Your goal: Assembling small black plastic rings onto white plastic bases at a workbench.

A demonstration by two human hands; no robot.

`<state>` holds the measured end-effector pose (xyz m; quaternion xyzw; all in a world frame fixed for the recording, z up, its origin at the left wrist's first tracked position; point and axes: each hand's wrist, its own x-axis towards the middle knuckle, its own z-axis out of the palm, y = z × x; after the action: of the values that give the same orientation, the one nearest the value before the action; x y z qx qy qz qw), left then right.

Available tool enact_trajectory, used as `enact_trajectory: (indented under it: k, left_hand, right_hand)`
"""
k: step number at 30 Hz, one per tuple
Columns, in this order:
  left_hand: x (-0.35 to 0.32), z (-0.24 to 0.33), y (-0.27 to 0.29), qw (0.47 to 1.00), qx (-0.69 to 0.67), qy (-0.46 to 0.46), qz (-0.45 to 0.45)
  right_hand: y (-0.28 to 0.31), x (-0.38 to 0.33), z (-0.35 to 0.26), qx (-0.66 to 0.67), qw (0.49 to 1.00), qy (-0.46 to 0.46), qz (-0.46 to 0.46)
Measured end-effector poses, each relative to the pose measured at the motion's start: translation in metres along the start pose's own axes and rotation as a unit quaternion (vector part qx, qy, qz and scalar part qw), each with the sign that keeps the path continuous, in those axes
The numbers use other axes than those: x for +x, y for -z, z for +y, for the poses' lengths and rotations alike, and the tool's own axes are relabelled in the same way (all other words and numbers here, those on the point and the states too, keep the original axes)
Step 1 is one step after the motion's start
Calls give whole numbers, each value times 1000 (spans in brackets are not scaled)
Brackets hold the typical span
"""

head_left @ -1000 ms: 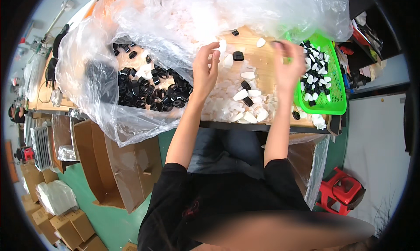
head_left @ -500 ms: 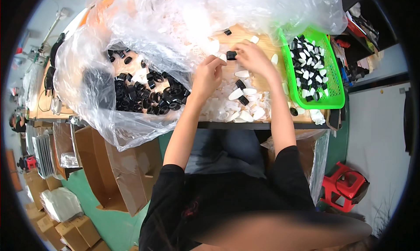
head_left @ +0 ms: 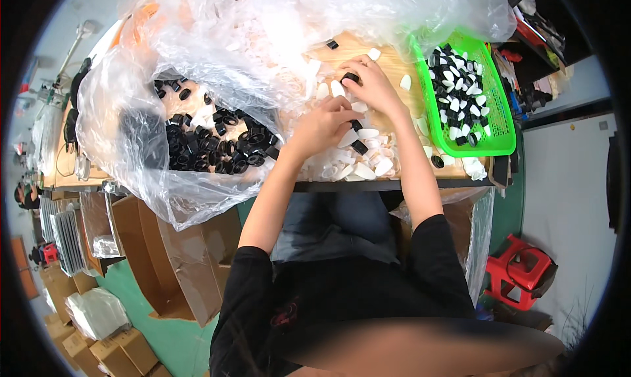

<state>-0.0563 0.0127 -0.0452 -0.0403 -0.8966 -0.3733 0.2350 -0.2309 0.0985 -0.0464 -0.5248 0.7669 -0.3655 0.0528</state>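
Right hand (head_left: pixel 371 81) fingers pinch black ring cap (head_left: pixel 351 78), axis unclear. Left hand (head_left: pixel 323 124) fingers curled over white caps (head_left: pixel 360 143) on worktop (head_left: pixel 388 61); grip unclear.

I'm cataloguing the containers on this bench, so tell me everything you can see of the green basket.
The green basket is a shallow rectangular tray of bright green plastic, its walls and floor an open mesh. It lies flat on the right end of the wooden table, reaching its near edge, to the right of the right hand, which does not touch it. It holds a loose heap of small black and white parts. A clear plastic bag drapes over its far end. White pieces lie against its near rim.
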Motion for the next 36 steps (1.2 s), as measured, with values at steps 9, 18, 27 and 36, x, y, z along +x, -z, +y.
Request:
enact_trajectory:
  k: [9,18,27,36]
  left_hand:
    - [-2,-7,10,998,1,60,12]
    - [-4,-8,40,992,-39,118,-36]
    - [-3,-20,32,993,107,6,-47]
    - [-1,-18,42,810,-508,229,183]
  right_hand:
    - [11,-1,-5,43,998,-35,-12]
    - [27,-14,2,6,967,-43,-249]
    - [20,-4,-9,123,989,-12,-76]
    - [3,-6,-47,448,892,-50,13]
